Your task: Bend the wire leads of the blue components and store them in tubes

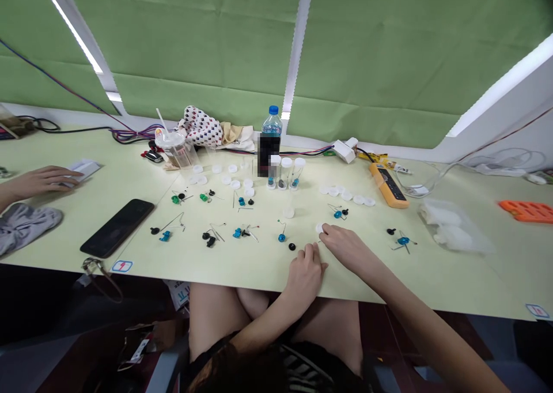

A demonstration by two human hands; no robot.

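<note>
My right hand (343,246) pinches a round white cap (319,228) just above the table. Beside it, my left hand (305,273) rests low on the tabletop, fingers bent and close together; whatever they hold, if anything, is hidden. A thin bit of metal shows by its fingertips. Left of my hands lie a blue plastic piece (281,238) with a bent wire and a black round knob (292,246). A clear small container (288,212) stands behind them. Farther back, capped clear tubes (286,174) stand upright with small coloured parts inside.
Clusters of blue, green and black parts with wires spread over the table (250,260). White caps (345,195) lie in rows. Around them are a bottle (273,125), a drink cup (175,148), a phone (117,227), a yellow meter (389,186) and a plastic bag (451,226). Another person's hand (45,180) is at left.
</note>
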